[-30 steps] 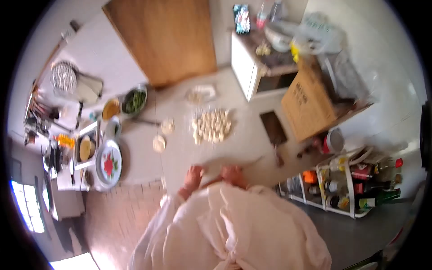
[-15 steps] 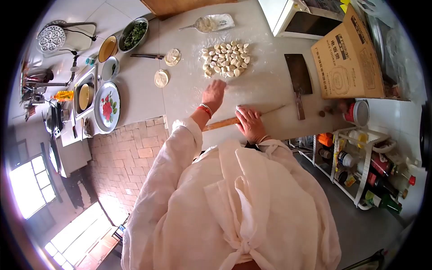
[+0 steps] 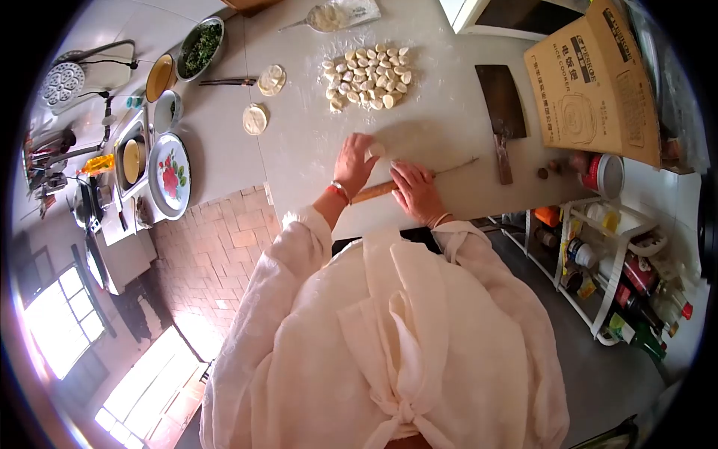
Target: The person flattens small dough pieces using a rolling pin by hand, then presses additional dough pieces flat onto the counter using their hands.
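My left hand [image 3: 353, 162] is closed at a small round piece of dough [image 3: 375, 150], its edge between my thumb and fingers, just above the counter. Under my right hand [image 3: 416, 190] lies a thin wooden rolling pin [image 3: 376, 192], which my fingers grip from above. The pin points to the upper right, and its slim end shows past my hand. Farther up sits a cluster of cut dough pieces [image 3: 368, 77] dusted with flour. Two flat dough wrappers, one round [image 3: 255, 120] and one beside the chopsticks [image 3: 271, 80], lie to the left.
A cleaver [image 3: 500, 101] lies at right beside a cardboard rice cooker box [image 3: 591, 82]. Dark chopsticks [image 3: 228, 82], a bowl of chopped greens [image 3: 200, 49] and a flowered tray [image 3: 170, 176] are at left. A scoop of flour [image 3: 329, 16] is at the back; a bottle rack [image 3: 602, 273] stands at right.
My left hand has come slightly down, and a dough piece now shows at its fingers. My right hand stays on the rolling pin. The whole view has shifted a little.
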A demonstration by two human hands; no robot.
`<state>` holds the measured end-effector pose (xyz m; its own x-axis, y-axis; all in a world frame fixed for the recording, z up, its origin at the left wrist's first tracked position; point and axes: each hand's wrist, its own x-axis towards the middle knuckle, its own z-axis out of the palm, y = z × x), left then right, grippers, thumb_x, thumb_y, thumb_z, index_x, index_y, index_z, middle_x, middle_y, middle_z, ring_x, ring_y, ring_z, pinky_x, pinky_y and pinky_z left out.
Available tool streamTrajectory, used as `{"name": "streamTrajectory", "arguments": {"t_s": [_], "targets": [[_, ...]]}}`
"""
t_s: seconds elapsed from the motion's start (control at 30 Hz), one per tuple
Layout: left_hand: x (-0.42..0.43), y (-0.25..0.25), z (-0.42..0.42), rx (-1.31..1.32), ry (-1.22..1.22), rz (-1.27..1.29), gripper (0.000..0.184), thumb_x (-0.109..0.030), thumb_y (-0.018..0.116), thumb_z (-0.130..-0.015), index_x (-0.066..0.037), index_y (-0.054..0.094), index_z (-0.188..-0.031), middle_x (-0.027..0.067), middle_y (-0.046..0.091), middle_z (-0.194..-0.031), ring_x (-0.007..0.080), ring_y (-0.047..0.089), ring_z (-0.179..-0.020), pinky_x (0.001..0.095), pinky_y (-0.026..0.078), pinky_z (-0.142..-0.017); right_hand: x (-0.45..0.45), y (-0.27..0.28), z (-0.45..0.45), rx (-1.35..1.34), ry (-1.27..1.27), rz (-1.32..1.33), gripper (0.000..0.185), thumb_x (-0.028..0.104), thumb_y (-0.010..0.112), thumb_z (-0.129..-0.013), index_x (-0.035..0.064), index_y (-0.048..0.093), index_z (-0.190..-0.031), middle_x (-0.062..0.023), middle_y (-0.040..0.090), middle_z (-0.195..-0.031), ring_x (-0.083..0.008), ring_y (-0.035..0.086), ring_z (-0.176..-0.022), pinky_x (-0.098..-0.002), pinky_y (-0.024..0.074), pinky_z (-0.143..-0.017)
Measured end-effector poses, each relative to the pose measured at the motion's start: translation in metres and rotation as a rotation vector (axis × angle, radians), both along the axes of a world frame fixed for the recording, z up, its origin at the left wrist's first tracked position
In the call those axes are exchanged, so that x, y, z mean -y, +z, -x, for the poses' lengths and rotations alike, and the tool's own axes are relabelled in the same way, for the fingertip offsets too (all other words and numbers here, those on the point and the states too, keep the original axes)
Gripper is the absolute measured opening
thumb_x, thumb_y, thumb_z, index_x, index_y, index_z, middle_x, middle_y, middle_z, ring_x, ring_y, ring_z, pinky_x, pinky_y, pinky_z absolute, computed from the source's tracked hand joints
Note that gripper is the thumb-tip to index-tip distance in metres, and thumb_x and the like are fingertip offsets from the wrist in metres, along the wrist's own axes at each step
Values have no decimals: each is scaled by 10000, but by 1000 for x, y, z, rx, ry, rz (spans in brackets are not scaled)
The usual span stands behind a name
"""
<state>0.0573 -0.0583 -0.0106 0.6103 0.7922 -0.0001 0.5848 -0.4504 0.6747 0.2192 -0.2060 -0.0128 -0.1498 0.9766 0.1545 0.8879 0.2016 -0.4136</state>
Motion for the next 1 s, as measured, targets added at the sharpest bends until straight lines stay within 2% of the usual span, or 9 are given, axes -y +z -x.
{"name": "streamTrajectory", "arguments": {"t_s": [0.03, 0.17, 0.33, 0.53, 0.57, 0.7, 0.87, 0.9, 1.0], "targets": [[-3, 2, -6, 87, 92, 107, 414, -77, 765, -728, -82, 596, -1105, 111, 578, -1086, 326, 544, -1079, 414, 469, -924, 0, -1, 0, -1, -7, 17, 478, 271, 584, -933, 8, 512, -1326, -110, 463, -1423, -256, 416, -1332, -443, 275, -1140], [-10, 2, -10, -52, 27, 231, 248, -54, 735, -737, -76, 626, -959, 102, 589, -1045, 314, 561, -1050, 400, 487, -887, -7, -4, 4, 5, -87, 1, 516, 252, 576, -934, -33, 472, -1351, -158, 413, -1465, -293, 399, -1352, -456, 279, -1147], [-19, -10, -6, -17, -82, 257, 152, -75, 688, -790, -52, 640, -932, 95, 622, -901, 266, 619, -882, 368, 513, -795, -23, 3, 15, 14, -248, 49, 578, 202, 572, -910, -66, 398, -1392, -215, 347, -1505, -338, 361, -1385, -494, 264, -1148], [-27, -2, -13, -55, -23, 368, 123, -96, 669, -805, -36, 666, -912, 115, 679, -875, 254, 660, -813, 368, 525, -743, -91, -6, 21, 312, -501, 133, 697, 243, 561, -892, 8, 288, -1489, -213, 291, -1550, -325, 273, -1451, -617, 185, -1127], [-28, 1, -15, -59, 8, 399, 130, -101, 671, -803, -36, 672, -915, 120, 688, -888, 258, 666, -819, 372, 527, -745, -105, -8, 20, 246, -532, 151, 765, 304, 579, -883, 45, 242, -1519, -189, 256, -1573, -309, 220, -1475, -618, 152, -1141], [-40, -3, -21, -156, -15, 352, 156, -138, 687, -794, -49, 690, -922, 148, 699, -915, 307, 678, -868, 385, 533, -762, -128, 6, 17, 150, -553, 236, 854, 381, 630, -854, 49, 217, -1524, -155, 199, -1599, -287, 165, -1492, -594, 125, -1167], [-48, 20, -26, -346, -283, 318, 171, -156, 689, -805, -55, 682, -942, 175, 701, -904, 360, 671, -907, 400, 536, -783, -116, -22, 16, 102, -499, 95, 728, 335, 597, -895, 45, 290, -1488, -165, 246, -1577, -297, 233, -1464, -564, 179, -1157], [-47, 18, -23, -302, -217, 324, 171, -160, 664, -821, -61, 665, -960, 170, 699, -930, 359, 668, -917, 414, 534, -790, -110, -28, 15, 88, -467, 26, 698, 323, 588, -904, 44, 306, -1479, -167, 260, -1571, -298, 249, -1457, -558, 194, -1153], [-32, -5, -8, -147, -7, 379, 165, -152, 607, -856, -72, 620, -1000, 152, 696, -976, 353, 664, -930, 439, 529, -803, -59, -2, 28, 216, -410, 142, 633, 272, 561, -920, 30, 326, -1455, -181, 270, -1560, -316, 285, -1434, -561, 248, -1118]]}}
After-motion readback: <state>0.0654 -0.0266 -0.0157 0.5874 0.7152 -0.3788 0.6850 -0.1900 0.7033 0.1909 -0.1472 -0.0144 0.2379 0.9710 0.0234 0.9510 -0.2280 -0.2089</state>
